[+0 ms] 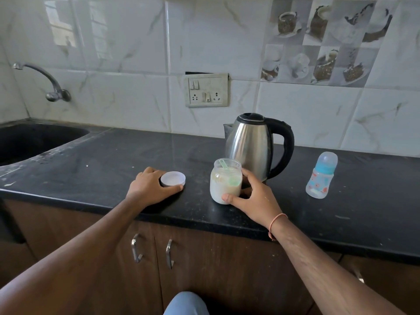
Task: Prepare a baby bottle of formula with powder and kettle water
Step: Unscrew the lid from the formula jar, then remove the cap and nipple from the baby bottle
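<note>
- Sink (34, 142) and one tap (43, 80) take up the tabletop's (113, 155) far left corner, well apart from the work.
- Left hand (150, 186) lies near the front edge, its fingers and thumb curled round one white lid (173, 178) which sits on the tabletop; the lid looks already off its jar.
- One powder jar (225, 181) stands upright and open just right of the lid, near the front edge, with one green scoop (229, 175) leaning inside it, handle up toward the mouth.
- Right hand (254, 196) grips the jar low on its right side, thumb at the base in front, fingers wrapped behind.
- One steel kettle (252, 144) stands just behind the jar, lid shut, spout to the left, black handle to the right.
- One baby bottle (321, 176) stands upright further right, well apart from both hands, its cap on; its long axis is vertical.
- Key relation, as I judge it: the bottle lies to the right of the jar, so the right hand is the nearer one to fetch and uncap it, while the scoop's handle points up, easy for either hand to pinch from above.
</note>
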